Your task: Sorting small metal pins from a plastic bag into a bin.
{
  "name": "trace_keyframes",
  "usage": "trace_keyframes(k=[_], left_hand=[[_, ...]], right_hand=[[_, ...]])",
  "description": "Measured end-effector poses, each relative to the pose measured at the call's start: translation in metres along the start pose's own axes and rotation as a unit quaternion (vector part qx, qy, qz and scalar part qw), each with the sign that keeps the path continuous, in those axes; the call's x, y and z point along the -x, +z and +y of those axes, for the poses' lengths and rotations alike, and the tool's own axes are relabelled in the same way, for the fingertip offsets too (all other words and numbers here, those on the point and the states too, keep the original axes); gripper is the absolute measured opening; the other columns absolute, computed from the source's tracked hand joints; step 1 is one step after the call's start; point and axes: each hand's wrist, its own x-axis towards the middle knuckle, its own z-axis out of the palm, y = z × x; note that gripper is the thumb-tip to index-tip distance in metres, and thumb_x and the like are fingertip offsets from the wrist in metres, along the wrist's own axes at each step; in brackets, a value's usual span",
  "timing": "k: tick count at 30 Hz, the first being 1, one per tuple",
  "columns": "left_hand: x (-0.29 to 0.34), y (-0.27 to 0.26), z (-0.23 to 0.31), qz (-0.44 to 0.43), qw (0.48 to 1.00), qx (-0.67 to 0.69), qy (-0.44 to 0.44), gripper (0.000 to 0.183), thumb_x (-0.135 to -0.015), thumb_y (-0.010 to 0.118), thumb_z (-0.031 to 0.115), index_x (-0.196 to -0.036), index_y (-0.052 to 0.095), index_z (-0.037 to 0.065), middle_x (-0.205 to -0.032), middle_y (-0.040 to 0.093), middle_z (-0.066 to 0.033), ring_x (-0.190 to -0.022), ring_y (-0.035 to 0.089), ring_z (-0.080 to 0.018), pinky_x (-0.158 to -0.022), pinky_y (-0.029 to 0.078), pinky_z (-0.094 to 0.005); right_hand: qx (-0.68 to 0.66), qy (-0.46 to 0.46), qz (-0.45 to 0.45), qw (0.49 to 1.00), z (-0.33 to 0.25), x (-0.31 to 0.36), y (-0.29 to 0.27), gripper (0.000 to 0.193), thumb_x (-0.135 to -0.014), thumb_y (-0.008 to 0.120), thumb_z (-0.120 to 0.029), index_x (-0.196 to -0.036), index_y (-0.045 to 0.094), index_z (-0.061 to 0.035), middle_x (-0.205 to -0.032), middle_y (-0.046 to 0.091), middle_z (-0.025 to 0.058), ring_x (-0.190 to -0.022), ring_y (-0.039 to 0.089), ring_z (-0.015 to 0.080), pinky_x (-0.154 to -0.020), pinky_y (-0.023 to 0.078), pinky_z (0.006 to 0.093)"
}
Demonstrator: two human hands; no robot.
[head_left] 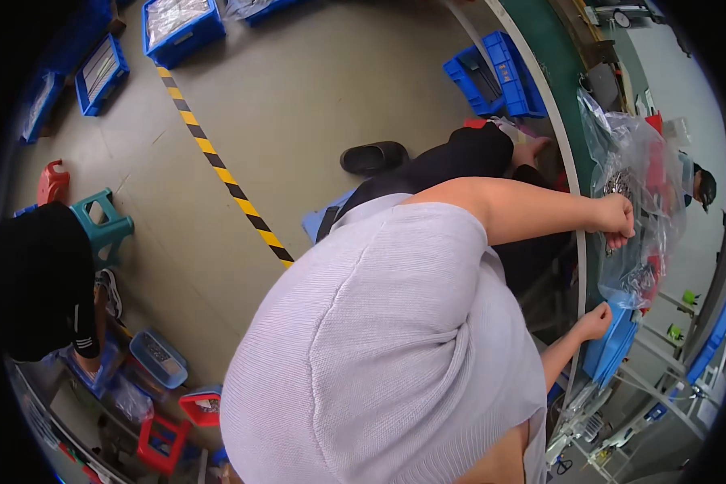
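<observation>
My left hand (615, 220) is closed with curled fingers over the green worktop, beside small shiny metal parts (619, 184). A large clear plastic bag (657, 189) spreads around and beyond these parts. What the left fingers hold, if anything, is hidden. My right hand (595, 321) is closed too, apart from the left, by the edge of a blue tray (615, 345). Its grip is too small in view to make out. More metal parts (640, 281) lie under the clear plastic between the hands.
Blue crates (515, 77) stand beside the table edge (577, 173). A black shoe (373, 158) lies on the floor near a black-and-yellow tape line (218, 165). On the left are a person in black (44, 282), a green stool (105, 226) and red-rimmed bins (163, 444).
</observation>
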Motion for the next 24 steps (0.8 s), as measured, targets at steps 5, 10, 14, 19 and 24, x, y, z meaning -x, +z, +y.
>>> trace_keyframes(k=[5,10,14,19,24], left_hand=[[0.001,-0.005,-0.003,-0.009,1.000,0.000,-0.003,0.011,-0.081,0.061,0.002,-0.076,0.053,-0.002,-0.067,0.063,-0.0123,-0.054,0.063,-0.0183,-0.049,0.055,-0.0299],[0.010,-0.001,0.009,-0.021,0.999,-0.030,-0.006,0.010,-0.081,0.062,0.003,-0.077,0.054,-0.002,-0.067,0.063,-0.0119,-0.055,0.063,-0.0170,-0.050,0.054,-0.0281],[0.021,0.003,0.023,-0.019,0.999,-0.027,-0.002,0.011,-0.081,0.062,0.003,-0.077,0.054,-0.002,-0.067,0.063,-0.0109,-0.056,0.062,-0.0165,-0.051,0.053,-0.0267],[0.027,0.003,0.029,-0.016,0.998,-0.054,-0.011,0.011,-0.084,0.061,0.006,-0.084,0.051,0.000,-0.072,0.062,-0.0106,-0.059,0.061,-0.0164,-0.053,0.052,-0.0286],[0.030,0.008,0.033,0.010,0.995,-0.073,-0.065,0.009,-0.087,0.058,0.009,-0.086,0.051,0.003,-0.077,0.061,-0.0095,-0.064,0.060,-0.0159,-0.059,0.051,-0.0280]], right_hand=[[-0.011,0.006,-0.008,1.000,0.000,0.001,0.002,0.026,-0.085,0.059,-0.027,-0.090,0.067,-0.0032,-0.091,0.067,0.0120,-0.081,0.062,0.0281,-0.073,0.048,0.0357],[-0.037,0.013,0.009,0.999,-0.011,0.006,-0.002,0.025,-0.085,0.059,-0.026,-0.090,0.067,-0.0022,-0.089,0.067,0.0117,-0.079,0.063,0.0263,-0.072,0.048,0.0338],[-0.057,0.014,0.017,0.998,-0.006,0.005,0.001,0.024,-0.085,0.060,-0.026,-0.090,0.067,-0.0030,-0.089,0.067,0.0111,-0.079,0.063,0.0256,-0.072,0.049,0.0341],[-0.073,0.002,0.034,0.997,-0.019,0.010,-0.003,0.016,-0.084,0.062,-0.018,-0.087,0.066,-0.0033,-0.086,0.065,0.0107,-0.077,0.060,0.0258,-0.069,0.048,0.0345],[-0.098,-0.019,0.076,0.992,-0.031,0.014,-0.009,0.006,-0.080,0.062,-0.009,-0.082,0.063,-0.0040,-0.076,0.060,0.0082,-0.071,0.055,0.0261,-0.065,0.045,0.0355]])
